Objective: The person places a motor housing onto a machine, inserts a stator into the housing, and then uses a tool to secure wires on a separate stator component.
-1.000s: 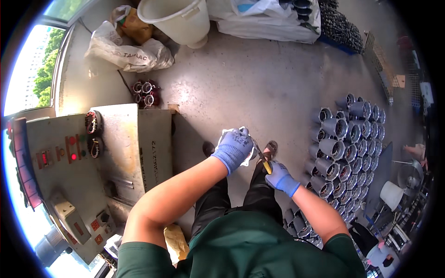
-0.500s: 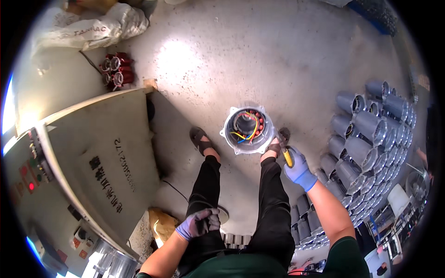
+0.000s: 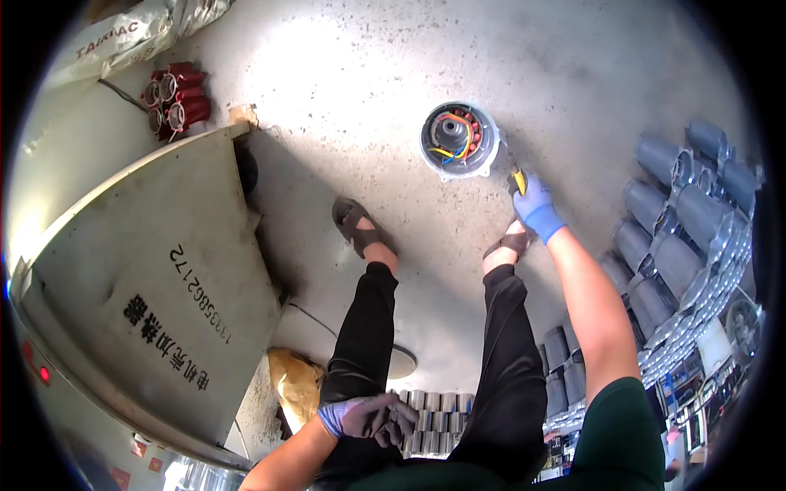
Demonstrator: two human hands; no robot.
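My right hand [image 3: 536, 207], in a blue glove, is closed around a yellow-handled tool [image 3: 519, 182]. Its thin dark end reaches the rim of a grey motor housing [image 3: 494, 147], though what kind of tool it is stays unclear. Inside the round housing sit a ring of red parts and loose yellow, red and blue wires [image 3: 446, 153]. Whether the housing rests on the floor or hangs from the tool, I cannot tell. My left hand [image 3: 372, 417], gloved in purple and grey, hovers over my left thigh, holding nothing, its fingers loosely bent and apart.
A large pale cabinet [image 3: 155, 270] fills the left side, with red housings [image 3: 176, 100] beyond it. Many grey motor housings [image 3: 675, 245] stand in rows on the right. Metal cylinders [image 3: 438, 421] and a brown sack [image 3: 295, 380] lie near my legs.
The motor housing has moved farther from my feet, with my right hand and the tool following. My left hand has shifted rightward and its fingers have loosened. My feet stand wider apart.
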